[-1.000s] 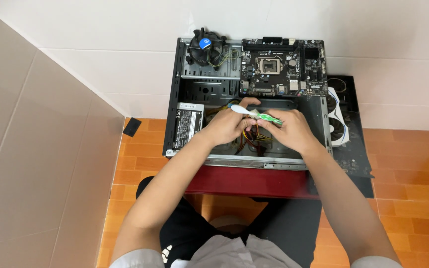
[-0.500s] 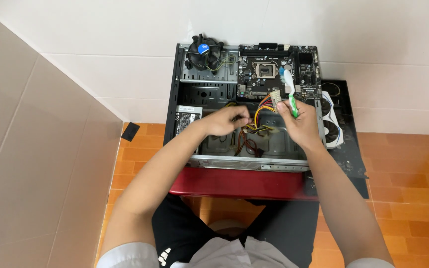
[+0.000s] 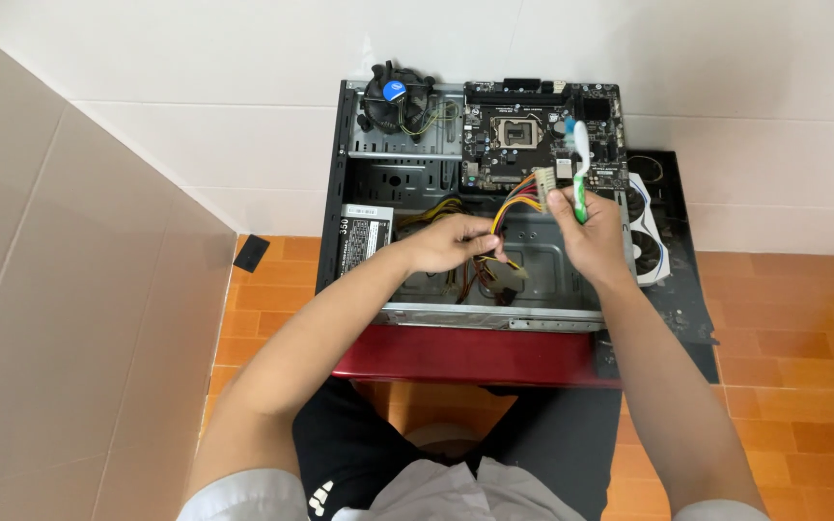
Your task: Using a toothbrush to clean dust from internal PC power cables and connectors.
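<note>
While the open computer case (image 3: pixel 369 193) sits in the middle of the frame, both hands are busy inside it.

Right hand (image 3: pixel 586 232) grips a green-and-white toothbrush (image 3: pixel 579 164) upright, bristles up by the motherboard (image 3: pixel 533 135) at upper centre, and pinches a white plug (image 3: pixel 544 180) too. Left hand (image 3: pixel 451 243) is closed around the yellow and orange wires (image 3: pixel 514 198) just left of it. Cooler fan (image 3: pixel 393 96) sits at the case's upper left corner.
</note>
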